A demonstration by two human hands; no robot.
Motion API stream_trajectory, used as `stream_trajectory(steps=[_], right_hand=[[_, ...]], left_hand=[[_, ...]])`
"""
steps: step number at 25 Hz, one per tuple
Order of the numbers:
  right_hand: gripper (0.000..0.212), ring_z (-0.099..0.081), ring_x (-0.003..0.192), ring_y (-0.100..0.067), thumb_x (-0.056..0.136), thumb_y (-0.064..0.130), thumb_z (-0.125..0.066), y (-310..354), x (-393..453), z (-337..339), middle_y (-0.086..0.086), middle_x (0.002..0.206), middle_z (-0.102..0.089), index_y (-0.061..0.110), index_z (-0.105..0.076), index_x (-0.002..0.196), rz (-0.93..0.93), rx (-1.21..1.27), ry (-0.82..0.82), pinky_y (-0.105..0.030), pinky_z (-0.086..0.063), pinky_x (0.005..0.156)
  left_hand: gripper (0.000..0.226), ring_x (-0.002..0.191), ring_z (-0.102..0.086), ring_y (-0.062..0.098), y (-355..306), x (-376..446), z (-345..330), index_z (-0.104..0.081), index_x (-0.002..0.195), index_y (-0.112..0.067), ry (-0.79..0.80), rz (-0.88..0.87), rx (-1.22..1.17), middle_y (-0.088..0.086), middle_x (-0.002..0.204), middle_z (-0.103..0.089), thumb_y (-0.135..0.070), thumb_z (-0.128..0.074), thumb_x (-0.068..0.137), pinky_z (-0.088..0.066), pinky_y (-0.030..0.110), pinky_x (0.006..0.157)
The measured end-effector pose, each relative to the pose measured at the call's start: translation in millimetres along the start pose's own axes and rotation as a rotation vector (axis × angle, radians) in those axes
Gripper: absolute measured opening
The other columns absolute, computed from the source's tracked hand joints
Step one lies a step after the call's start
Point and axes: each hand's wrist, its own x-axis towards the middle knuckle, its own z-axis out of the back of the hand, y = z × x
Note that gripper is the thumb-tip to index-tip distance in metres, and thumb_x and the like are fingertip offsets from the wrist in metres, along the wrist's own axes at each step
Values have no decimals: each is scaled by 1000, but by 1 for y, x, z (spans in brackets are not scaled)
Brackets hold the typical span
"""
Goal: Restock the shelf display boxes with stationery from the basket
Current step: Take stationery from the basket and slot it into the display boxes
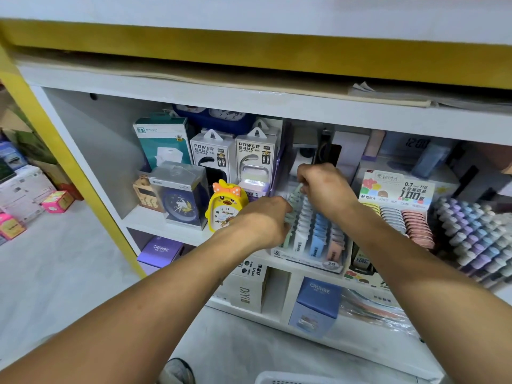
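A display box (313, 261) on the middle shelf holds rows of small pastel lead cases (318, 236) in green, white, blue and pink. My left hand (263, 220) rests on the box's left green row, fingers curled around some green cases. My right hand (324, 187) is at the back of the box, pinching a pale green case (299, 188) over the rows. A white basket (279, 378) shows only its rim at the bottom edge.
Left of the box stand a yellow duck alarm clock (225, 206), a boxed blue clock (181, 195) and power bank boxes (213, 156). To the right are a 0.7 HB lead display (399, 200) and stacked pastel pens (476, 231). Purple boxes (318, 303) sit below.
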Motion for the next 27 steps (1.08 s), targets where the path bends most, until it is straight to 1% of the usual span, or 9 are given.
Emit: stream_trajectory(steps=[6, 9, 13, 15, 17, 18, 21, 24, 27], right_hand=[[31, -60, 79, -29, 80, -17, -50, 3, 2, 5, -11, 86, -58, 13, -56, 85, -7, -52, 83, -33, -47, 65], [39, -64, 87, -29, 83, -15, -55, 1, 5, 3, -10, 96, -63, 13, -70, 106, -22, -37, 132, -35, -54, 78], [55, -60, 118, -28, 84, -9, -57, 0, -2, 1, -6, 132, -61, 18, -65, 130, 37, -60, 204, -40, -51, 102], [55, -55, 127, -23, 88, -5, -56, 0, -7, 11, -1, 140, -58, 22, -60, 137, 24, 69, 119, -36, -45, 108], [39, -64, 112, -17, 95, 2, -56, -2, -12, 24, -1, 125, -68, 19, -65, 129, -83, 383, 74, -29, -51, 100], [29, -69, 100, -18, 97, 3, -56, -3, -17, 32, -5, 111, -74, 15, -68, 121, -142, 621, 101, -29, -56, 92], [11, -75, 82, -31, 103, 6, -52, -1, -36, 56, -24, 90, -75, 2, -61, 108, -306, 1235, 262, -31, -63, 73], [15, -74, 94, -37, 100, 8, -58, -5, -52, 71, -28, 100, -73, -2, -59, 111, -378, 1403, 427, -37, -63, 80], [30, -75, 92, -33, 91, 2, -67, -6, -62, 75, -26, 103, -73, -8, -62, 120, -274, 1457, 488, -31, -62, 77]], left_hand=[[49, 128, -52, 28, 0, 0, 0, -47, 145, -22, -1, 14, -2, 7, 144, -51, -24, -56, 96, -45, 38, 105], [48, 128, -52, 27, -1, 0, 0, -49, 143, -22, -10, 8, -7, 7, 144, -52, -24, -57, 96, -45, 36, 104], [44, 119, -58, 23, -4, -3, 7, -57, 136, -22, -50, 46, -140, 3, 134, -59, -23, -63, 92, -46, 26, 92], [25, 89, -64, 23, -8, -2, 17, -67, 115, -18, -193, 156, -521, 6, 107, -66, -17, -61, 91, -48, 26, 74], [14, 53, -55, 19, -13, -2, 28, -64, 99, -7, -216, 227, -1177, 14, 83, -67, -9, -52, 93, -41, 29, 55], [16, 48, -52, 17, -17, -4, 32, -63, 100, -2, -165, 216, -1458, 17, 80, -68, -7, -48, 95, -38, 29, 53], [27, 80, -64, 20, -24, -7, 35, -58, 120, 1, -101, 120, -1803, 19, 105, -73, -7, -40, 102, -47, 30, 69], [32, 123, -56, 21, -30, -6, 34, -56, 129, -8, -118, -16, -1893, 6, 127, -68, -15, -36, 106, -46, 37, 92], [34, 128, -54, 19, -38, -6, 30, -55, 135, -14, -91, -83, -1895, 0, 132, -65, -18, -38, 106, -46, 45, 102]])
